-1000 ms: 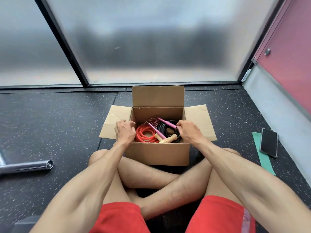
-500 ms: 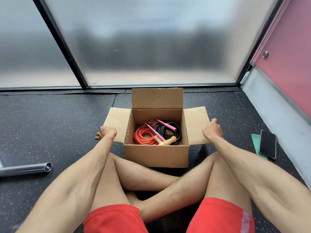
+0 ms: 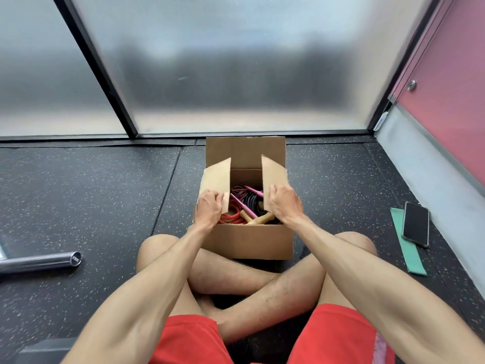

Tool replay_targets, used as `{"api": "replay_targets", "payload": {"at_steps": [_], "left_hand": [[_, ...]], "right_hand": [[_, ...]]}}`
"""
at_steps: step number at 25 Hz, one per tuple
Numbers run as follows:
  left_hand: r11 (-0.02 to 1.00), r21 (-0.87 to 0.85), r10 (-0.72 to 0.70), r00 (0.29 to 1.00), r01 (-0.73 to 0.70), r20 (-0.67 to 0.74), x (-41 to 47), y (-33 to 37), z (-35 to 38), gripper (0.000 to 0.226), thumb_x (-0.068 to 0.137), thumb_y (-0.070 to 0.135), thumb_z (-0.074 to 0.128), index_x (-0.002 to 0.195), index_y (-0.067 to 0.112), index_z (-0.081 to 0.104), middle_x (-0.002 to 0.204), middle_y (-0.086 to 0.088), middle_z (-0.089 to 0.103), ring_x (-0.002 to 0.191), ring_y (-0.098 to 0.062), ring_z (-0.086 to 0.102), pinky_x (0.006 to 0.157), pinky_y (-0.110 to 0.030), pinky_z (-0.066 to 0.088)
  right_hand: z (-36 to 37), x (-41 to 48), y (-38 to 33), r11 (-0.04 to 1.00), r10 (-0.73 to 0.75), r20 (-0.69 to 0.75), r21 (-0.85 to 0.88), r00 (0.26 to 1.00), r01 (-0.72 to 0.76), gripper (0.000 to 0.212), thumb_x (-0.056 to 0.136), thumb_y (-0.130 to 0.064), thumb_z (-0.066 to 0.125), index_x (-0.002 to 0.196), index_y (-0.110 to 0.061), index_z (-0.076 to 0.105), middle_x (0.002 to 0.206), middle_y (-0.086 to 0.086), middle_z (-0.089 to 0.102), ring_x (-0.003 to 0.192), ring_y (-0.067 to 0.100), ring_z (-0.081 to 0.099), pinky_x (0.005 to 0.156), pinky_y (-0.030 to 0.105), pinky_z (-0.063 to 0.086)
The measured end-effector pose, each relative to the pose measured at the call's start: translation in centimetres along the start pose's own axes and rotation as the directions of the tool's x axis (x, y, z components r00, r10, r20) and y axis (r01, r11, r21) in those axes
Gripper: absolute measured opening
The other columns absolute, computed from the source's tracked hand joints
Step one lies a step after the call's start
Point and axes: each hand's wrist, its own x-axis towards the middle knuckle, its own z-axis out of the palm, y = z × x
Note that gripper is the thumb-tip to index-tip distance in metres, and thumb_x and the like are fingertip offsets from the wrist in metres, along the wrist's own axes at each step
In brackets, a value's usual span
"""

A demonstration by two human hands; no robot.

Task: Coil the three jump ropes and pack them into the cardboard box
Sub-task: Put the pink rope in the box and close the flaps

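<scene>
The cardboard box (image 3: 249, 241) stands on the floor in front of my crossed legs. Inside lie three coiled jump ropes: a red rope (image 3: 232, 215) with wooden handles at the near left, a black rope (image 3: 250, 202) at the right, and a thin rope with pink handles (image 3: 249, 190) on top. My left hand (image 3: 208, 210) grips the near edge of the left side flap (image 3: 216, 178), which stands raised and tilted inward. My right hand (image 3: 284, 203) grips the right side flap (image 3: 274, 176), raised the same way. The back flap stands upright.
A phone (image 3: 416, 223) lies on a green band (image 3: 406, 252) on the floor at the right, near the wall. A chrome bar end (image 3: 42, 261) lies at the left. A frosted glass wall stands just behind the box. Dark speckled floor surrounds it.
Both hands left the box interior, went out to the flat side flaps, and have now lifted the two flaps up and inward over the ropes.
</scene>
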Motion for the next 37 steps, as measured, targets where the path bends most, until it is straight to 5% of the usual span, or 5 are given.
{"api": "replay_targets", "payload": {"at_steps": [13,19,29,33,37], "left_hand": [[0.819,0.425,0.022,0.761,-0.386,0.649,-4.4,3.3,6.3,0.060,0.103,0.018,0.025,0.152,0.052,0.017,0.146,-0.023,0.041,0.136,-0.049,0.032,0.103,-0.076,0.026],[0.878,0.327,0.050,0.745,-0.351,0.665,-2.9,4.6,4.4,0.048,0.101,0.051,0.044,0.147,0.038,0.045,0.143,-0.018,0.052,0.129,-0.034,0.048,0.108,-0.046,0.038],[0.866,0.390,-0.141,0.596,-0.313,0.791,-2.7,6.1,2.2,0.142,0.043,0.095,0.063,0.156,0.042,-0.004,0.166,-0.003,0.014,0.152,-0.029,0.012,0.118,-0.062,0.019],[0.912,0.282,-0.098,0.509,-0.298,0.855,-0.6,7.4,-0.9,0.092,0.062,0.083,0.066,0.142,0.042,0.045,0.147,0.009,0.050,0.132,-0.021,0.049,0.107,-0.046,0.040],[0.930,0.156,0.125,0.686,-0.333,0.716,0.9,8.0,-1.4,0.030,0.090,0.042,0.065,0.088,0.012,0.070,0.078,0.001,0.065,0.074,-0.021,0.059,0.062,-0.032,0.040]], "right_hand": [[3.8,-3.4,5.8,0.753,0.596,0.314,0.100,0.739,-0.650,0.076,0.097,-0.046,0.050,0.148,-0.001,0.016,0.144,0.026,0.045,0.127,0.044,0.050,0.101,0.053,0.047],[3.8,-2.8,6.5,0.775,0.581,0.291,0.087,0.760,-0.626,0.085,0.092,-0.052,0.058,0.149,0.003,0.027,0.145,0.023,0.048,0.127,0.044,0.052,0.098,0.057,0.050],[2.0,-0.8,6.4,0.791,0.544,0.370,0.073,0.753,-0.607,0.055,0.088,-0.036,0.071,0.127,0.000,0.058,0.131,0.020,0.061,0.116,0.035,0.061,0.091,0.038,0.052],[0.4,1.1,5.8,0.690,0.566,0.613,0.012,0.551,-0.724,0.014,0.096,-0.018,0.056,0.084,-0.011,0.055,0.058,0.005,0.059,0.036,0.012,0.051,0.033,0.014,0.032],[-2.3,2.6,5.9,0.666,0.579,0.666,-0.052,0.471,-0.744,0.020,0.092,-0.012,0.046,0.077,-0.004,0.055,0.062,0.013,0.062,0.044,0.018,0.059,0.036,0.019,0.045]]}}
